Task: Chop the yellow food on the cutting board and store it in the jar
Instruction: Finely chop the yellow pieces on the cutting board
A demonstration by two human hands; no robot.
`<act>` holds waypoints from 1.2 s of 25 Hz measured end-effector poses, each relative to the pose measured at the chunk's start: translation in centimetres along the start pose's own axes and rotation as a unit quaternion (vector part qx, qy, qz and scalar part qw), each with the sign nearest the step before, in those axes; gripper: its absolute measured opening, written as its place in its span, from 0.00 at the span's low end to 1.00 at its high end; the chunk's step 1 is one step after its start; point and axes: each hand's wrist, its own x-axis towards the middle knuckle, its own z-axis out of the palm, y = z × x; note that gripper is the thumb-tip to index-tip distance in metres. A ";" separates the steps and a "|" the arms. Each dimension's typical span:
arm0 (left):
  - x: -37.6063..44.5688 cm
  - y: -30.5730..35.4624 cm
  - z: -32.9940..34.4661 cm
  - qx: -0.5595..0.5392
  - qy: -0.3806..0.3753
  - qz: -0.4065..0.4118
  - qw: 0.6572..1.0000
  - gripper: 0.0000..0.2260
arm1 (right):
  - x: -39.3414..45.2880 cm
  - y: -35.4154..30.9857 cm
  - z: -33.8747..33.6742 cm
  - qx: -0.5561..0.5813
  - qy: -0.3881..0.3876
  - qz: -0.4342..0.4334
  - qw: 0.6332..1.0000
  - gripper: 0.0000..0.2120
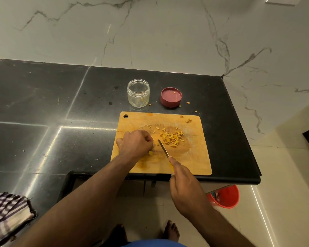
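Yellow food (pixel 171 138) lies chopped on the cutting board (pixel 194 157); my left hand (pixel 135 143) curls around an uncut chunk (pixel 150 153), my right hand (pixel 184 184) grips the knife (pixel 163 148).

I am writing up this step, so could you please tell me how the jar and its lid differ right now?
The jar is clear and see-through; the lid is solid pinkish red. The jar stands taller, while the lid is low and flat. The jar sits left of the lid, apart from it. Both rest open side up on the dark counter behind the cutting board, each holding only a yellow scrap.
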 end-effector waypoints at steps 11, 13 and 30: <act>0.0 -0.4 0.4 0.007 0.022 0.000 1.000 0.03 | 1.6 -0.9 1.3 -0.024 -0.021 0.000 0.999 0.26; 0.0 -0.3 0.4 0.014 0.026 0.002 1.000 0.03 | 0.6 -0.5 1.3 -0.015 -0.027 0.002 1.000 0.25; 0.3 -0.5 0.2 0.018 0.015 -0.016 1.000 0.02 | 1.1 -0.5 1.5 -0.023 -0.024 -0.014 0.999 0.26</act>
